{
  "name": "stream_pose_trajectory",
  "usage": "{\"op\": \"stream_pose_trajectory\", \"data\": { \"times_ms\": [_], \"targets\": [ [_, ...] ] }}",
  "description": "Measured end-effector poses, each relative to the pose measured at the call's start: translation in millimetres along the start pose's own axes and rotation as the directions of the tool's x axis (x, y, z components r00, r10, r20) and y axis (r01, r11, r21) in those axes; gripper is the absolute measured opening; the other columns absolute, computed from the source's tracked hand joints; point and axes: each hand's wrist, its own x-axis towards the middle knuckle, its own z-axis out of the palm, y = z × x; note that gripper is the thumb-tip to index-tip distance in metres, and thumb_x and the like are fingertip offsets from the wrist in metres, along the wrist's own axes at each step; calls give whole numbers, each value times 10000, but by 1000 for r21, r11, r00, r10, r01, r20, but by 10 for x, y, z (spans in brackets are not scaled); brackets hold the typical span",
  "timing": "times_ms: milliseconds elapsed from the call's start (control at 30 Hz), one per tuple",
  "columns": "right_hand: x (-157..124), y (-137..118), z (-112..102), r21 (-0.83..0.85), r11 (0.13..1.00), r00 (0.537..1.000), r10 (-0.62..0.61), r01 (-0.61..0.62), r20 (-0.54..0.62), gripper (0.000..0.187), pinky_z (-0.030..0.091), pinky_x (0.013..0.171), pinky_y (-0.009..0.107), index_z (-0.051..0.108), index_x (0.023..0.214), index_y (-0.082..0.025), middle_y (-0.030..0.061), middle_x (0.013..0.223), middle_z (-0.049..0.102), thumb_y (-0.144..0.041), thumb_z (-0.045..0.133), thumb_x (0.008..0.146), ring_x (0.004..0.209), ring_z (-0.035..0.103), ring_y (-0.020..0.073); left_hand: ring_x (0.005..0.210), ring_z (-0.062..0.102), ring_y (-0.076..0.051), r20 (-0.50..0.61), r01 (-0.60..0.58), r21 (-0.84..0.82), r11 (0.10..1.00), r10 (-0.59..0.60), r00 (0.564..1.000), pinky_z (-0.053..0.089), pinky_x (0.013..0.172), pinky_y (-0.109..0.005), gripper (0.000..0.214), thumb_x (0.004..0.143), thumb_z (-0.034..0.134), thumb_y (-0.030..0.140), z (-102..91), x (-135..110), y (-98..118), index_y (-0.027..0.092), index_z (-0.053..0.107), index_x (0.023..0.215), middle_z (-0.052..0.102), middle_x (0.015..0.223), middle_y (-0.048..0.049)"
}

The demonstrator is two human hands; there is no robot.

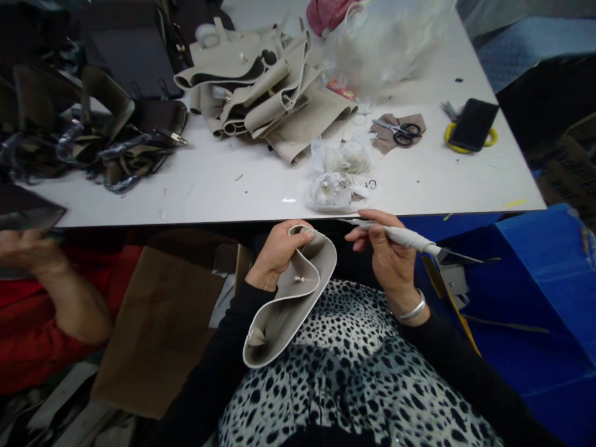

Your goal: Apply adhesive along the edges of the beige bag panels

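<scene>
My left hand (pixel 278 249) grips a beige leather-like bag body (pixel 294 310) by its upper end, thumb on the rim. The bag is tilted over my lap with its mouth toward me, and a small metal stud shows on the inner flap. In my right hand (pixel 392 264) is a slim tool with a white-wrapped handle (pixel 412 239). A thin dark metal rod sticks out of its right end, and a narrow tip points left toward the table edge. The tool is apart from the bag.
A white table (pixel 223 198) carries beige bag pieces (pixel 261 93), dark bags (pixel 135 124), small plastic packets (pixel 338 189), scissors (pixel 403 131), and a phone (pixel 475 124) on a yellow tape roll. A cardboard box (pixel 158 323) and a co-worker's arm (pixel 69 292) are left; a blue bin (pixel 535 298) right.
</scene>
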Motion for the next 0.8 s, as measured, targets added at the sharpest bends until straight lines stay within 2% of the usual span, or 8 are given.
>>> {"op": "stream_pose_trajectory", "data": {
  "times_ms": [167, 267, 333, 400, 500, 567, 667, 800],
  "targets": [
    [-101, -65, 6, -11, 998, 998, 58, -58, -25, 300, 540, 535, 239, 683, 1256, -243, 6, 776, 771, -475, 590, 1090, 565, 666, 133, 618, 509, -125, -28, -35, -61, 998, 33, 999, 387, 617, -262, 241, 647, 864, 313, -17, 10, 16, 142, 734, 756, 620, 662, 8],
    [-115, -87, 28, -44, 997, 995, 67, -70, -68, 256, 547, 554, 241, 684, 1167, -231, 2, 771, 760, -459, 603, 1082, 573, 672, 132, 624, 518, -127, -27, -47, -59, 997, 46, 999, 390, 624, -261, 232, 646, 859, 307, 22, -25, 33, 140, 740, 753, 628, 661, 4],
    [-119, -76, 67, -75, 994, 994, 71, -77, -79, 215, 567, 611, 258, 676, 1088, -232, 2, 816, 751, -441, 676, 1037, 652, 694, 145, 629, 525, -131, -39, -65, -27, 998, 64, 997, 393, 629, -263, 216, 652, 851, 298, 55, -62, 47, 140, 742, 753, 639, 667, -2],
    [-120, -41, 118, -101, 992, 997, 76, -78, -20, 229, 584, 710, 290, 656, 1060, -241, 8, 902, 744, -418, 766, 965, 783, 709, 168, 630, 525, -135, -40, -85, 28, 996, 87, 995, 392, 629, -264, 188, 675, 835, 286, 81, -105, 62, 142, 742, 752, 643, 668, -4],
    [-118, 25, 196, -148, 986, 986, 102, -82, 134, 322, 561, 821, 327, 620, 1088, -252, 19, 1034, 729, -398, 831, 893, 916, 689, 191, 620, 511, -134, 12, -104, 96, 990, 104, 995, 382, 618, -264, 151, 718, 814, 275, 91, -165, 83, 151, 734, 750, 627, 657, 6],
    [-121, 44, 238, -193, 977, 973, 125, -87, 193, 350, 534, 815, 325, 605, 1101, -253, 17, 1060, 713, -389, 836, 876, 915, 671, 194, 623, 511, -133, 45, -115, 118, 986, 111, 993, 387, 622, -263, 146, 736, 811, 275, 85, -195, 92, 155, 728, 742, 624, 661, 10],
    [-126, 24, 285, -263, 961, 962, 145, -82, 231, 311, 490, 753, 303, 594, 1071, -246, -4, 992, 680, -358, 813, 880, 834, 632, 179, 658, 541, -140, 58, -131, 145, 981, 124, 991, 405, 645, -261, 148, 746, 818, 274, 71, -223, 99, 155, 732, 733, 646, 691, 1],
    [-88, -13, 319, -316, 948, 954, 116, -24, 275, 313, 443, 703, 282, 543, 1058, -243, -22, 930, 626, -300, 795, 881, 749, 570, 156, 695, 574, -154, 56, -145, 191, 971, 136, 989, 423, 667, -263, 137, 751, 814, 262, 68, -251, 122, 157, 736, 709, 663, 702, -8]
  ]
}}
